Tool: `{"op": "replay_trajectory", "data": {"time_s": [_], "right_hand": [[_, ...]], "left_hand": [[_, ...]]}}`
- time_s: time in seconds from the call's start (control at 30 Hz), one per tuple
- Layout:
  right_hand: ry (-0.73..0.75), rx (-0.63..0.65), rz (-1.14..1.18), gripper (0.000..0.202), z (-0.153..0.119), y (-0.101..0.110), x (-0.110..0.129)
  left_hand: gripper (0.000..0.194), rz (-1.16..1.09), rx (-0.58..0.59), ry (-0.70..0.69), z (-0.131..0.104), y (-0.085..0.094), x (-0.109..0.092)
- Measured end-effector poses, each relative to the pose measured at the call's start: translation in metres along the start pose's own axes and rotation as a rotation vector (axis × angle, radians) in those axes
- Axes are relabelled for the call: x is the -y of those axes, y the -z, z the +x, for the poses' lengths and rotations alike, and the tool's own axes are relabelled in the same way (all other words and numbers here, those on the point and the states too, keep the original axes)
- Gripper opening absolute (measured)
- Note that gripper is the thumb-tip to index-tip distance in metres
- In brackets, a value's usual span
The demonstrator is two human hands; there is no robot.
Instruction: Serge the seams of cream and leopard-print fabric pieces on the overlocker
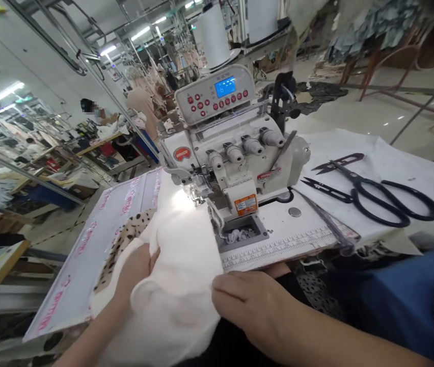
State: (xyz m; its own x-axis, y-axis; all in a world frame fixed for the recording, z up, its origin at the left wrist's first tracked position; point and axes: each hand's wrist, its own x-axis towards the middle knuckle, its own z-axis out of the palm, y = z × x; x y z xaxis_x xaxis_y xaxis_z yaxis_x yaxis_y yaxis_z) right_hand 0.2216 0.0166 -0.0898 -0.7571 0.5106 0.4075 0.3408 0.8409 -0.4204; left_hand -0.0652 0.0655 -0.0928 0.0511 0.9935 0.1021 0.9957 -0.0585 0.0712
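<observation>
White fabric (pixel 186 244) lies across the front of an overlock sewing machine (pixel 240 158), its far end under the lit needle area. My left hand (pixel 140 265) rests among the folds on the left, its fingers partly covered by the cloth. At the fabric's right edge, my right hand (pixel 240 298) pinches the cloth just in front of the ruler strip (pixel 278 247). Beside the left hand, a piece of spotted beige fabric (pixel 125 239) shows under the white cloth.
Large black scissors (pixel 388 196) and thread snips (pixel 326 189) lie on a white-covered surface to the right. A small tray (pixel 243 234) with thread scraps is set into the machine bed. White thread cones (pixel 215 35) stand behind. Another person (pixel 97 112) sits at a far table.
</observation>
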Motion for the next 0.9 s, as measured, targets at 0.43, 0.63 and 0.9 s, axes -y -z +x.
{"op": "replay_trajectory", "data": {"time_s": [0.43, 0.63, 0.9], "right_hand": [[-0.136, -0.158, 0.008, 0.027, 0.02, -0.007, -0.026], [-0.104, -0.274, 0.087, 0.029, 0.034, -0.001, -0.038], [-0.091, -0.37, 0.229, 0.03, 0.053, 0.003, -0.061]], "left_hand": [[0.033, 0.266, -0.265, 0.036, 0.027, 0.034, 0.026], [0.031, 0.282, -0.319, 0.032, 0.042, 0.043, 0.03], [0.03, 0.314, -0.365, 0.024, 0.069, 0.061, 0.032]]}}
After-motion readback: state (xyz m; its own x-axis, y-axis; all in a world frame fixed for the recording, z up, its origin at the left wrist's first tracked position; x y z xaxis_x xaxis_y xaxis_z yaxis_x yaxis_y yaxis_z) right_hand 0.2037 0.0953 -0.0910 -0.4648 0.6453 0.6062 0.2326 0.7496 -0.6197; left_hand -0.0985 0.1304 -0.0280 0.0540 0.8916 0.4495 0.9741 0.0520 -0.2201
